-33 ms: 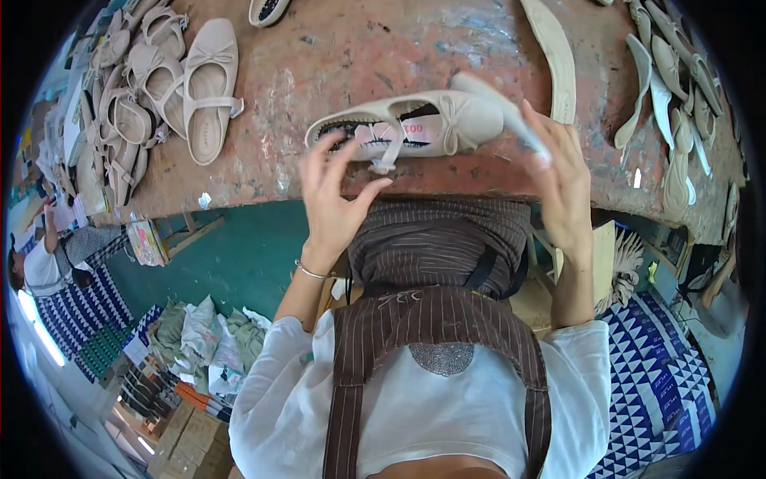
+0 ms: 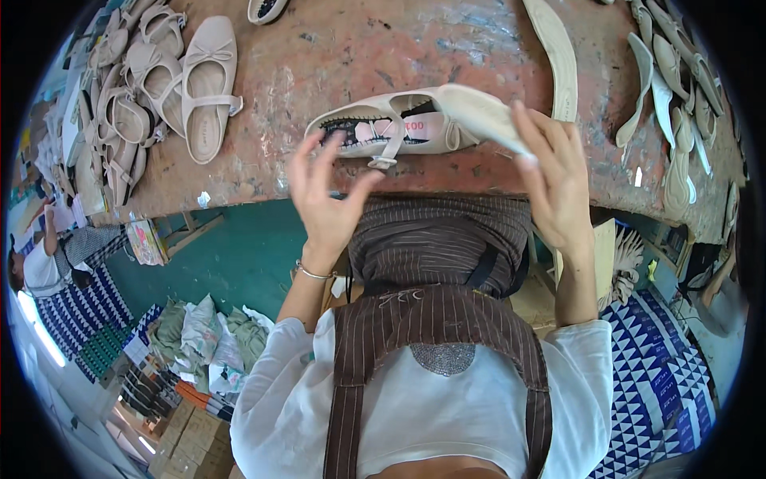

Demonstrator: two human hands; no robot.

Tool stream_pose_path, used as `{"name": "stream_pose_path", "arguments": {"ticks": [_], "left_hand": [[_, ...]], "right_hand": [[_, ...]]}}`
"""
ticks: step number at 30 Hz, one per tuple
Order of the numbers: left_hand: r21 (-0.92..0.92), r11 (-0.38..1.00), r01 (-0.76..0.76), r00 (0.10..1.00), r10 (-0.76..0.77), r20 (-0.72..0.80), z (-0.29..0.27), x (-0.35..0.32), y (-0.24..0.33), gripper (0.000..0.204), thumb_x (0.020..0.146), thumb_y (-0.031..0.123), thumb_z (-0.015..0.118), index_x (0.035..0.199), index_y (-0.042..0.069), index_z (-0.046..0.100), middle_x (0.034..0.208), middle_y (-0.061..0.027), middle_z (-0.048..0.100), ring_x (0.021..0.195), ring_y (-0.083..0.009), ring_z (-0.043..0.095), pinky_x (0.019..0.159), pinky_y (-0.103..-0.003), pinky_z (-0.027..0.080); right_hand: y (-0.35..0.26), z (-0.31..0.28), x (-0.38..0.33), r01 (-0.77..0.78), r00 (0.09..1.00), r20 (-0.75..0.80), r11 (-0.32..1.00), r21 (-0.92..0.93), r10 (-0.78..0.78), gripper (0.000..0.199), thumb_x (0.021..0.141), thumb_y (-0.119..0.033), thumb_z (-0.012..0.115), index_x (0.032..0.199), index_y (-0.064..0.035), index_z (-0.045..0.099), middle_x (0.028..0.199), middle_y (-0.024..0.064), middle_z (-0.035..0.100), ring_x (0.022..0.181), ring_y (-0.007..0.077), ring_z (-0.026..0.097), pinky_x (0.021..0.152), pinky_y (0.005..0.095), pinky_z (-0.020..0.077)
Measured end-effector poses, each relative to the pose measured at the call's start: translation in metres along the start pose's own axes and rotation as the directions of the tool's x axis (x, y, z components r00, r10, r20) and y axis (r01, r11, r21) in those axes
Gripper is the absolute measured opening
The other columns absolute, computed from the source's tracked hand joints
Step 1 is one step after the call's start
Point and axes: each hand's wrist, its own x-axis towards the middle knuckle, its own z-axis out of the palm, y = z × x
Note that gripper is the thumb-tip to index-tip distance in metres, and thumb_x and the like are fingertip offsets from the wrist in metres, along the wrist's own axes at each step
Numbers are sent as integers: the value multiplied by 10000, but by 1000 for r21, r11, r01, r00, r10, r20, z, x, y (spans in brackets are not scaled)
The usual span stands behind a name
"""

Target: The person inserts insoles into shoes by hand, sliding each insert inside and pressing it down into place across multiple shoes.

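Shoe in hand: a cream leather flat shoe [image 2: 415, 124] with a buckled strap and a small bow lies on its side, just above the near edge of the worn reddish-brown workbench [image 2: 335, 56], middle of the view; its opening faces the camera, showing a pinkish lining.
Right hand: the right hand [image 2: 554, 180] has its fingers curled round the shoe's right end, thumb beneath, holding it up.
Left hand: the left hand [image 2: 323, 195] is spread open just below the shoe's left end, fingertips close to the dark-edged rim; whether they touch it I cannot tell, and it grips nothing.
Step, as I judge it: the shoe is being turned and looked over, steadied by one hand while the other works around the open rim and strap.
Next move calls for: a firm hold at the right end and light, exact fingertip work at the left rim, since the dangling strap could get in the way.
Far left: a row of finished beige strap shoes [image 2: 171, 80] lies sole-down, well apart from the hands.
Far right: pale insoles and sole strips [image 2: 674, 88] are laid along the bench.
Near: striped brown apron [image 2: 435, 319] over a white top.
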Motion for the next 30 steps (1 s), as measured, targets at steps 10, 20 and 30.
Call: {"name": "stream_pose_path", "arguments": {"ticks": [10,20,30], "left_hand": [[-238,832,500,865,-466,189,12,7,-33,787,722,186,917,1377,-41,546,1096,-123,505,839,-182,637,644,-278,606],[-420,716,558,829,-501,247,13,6,-40,841,630,154,967,1332,-60,556,1124,-106,511,895,-173,658,664,-270,642],[-526,612,591,789,-574,219,23,10,-57,419,792,122,867,1101,-62,655,915,-83,666,705,-99,653,518,-222,546]], "right_hand": [[-3,68,51,281,958,37,958,62,-283,278,694,18,697,945,-53,795,1098,83,719,1024,260,626,951,400,469],[-38,118,65,235,963,51,918,320,-264,207,730,1,707,926,-23,769,999,84,719,1011,273,654,937,401,491],[-40,134,68,189,958,157,940,284,-240,128,731,-3,686,843,-3,748,925,94,717,986,287,648,896,404,509]]}}
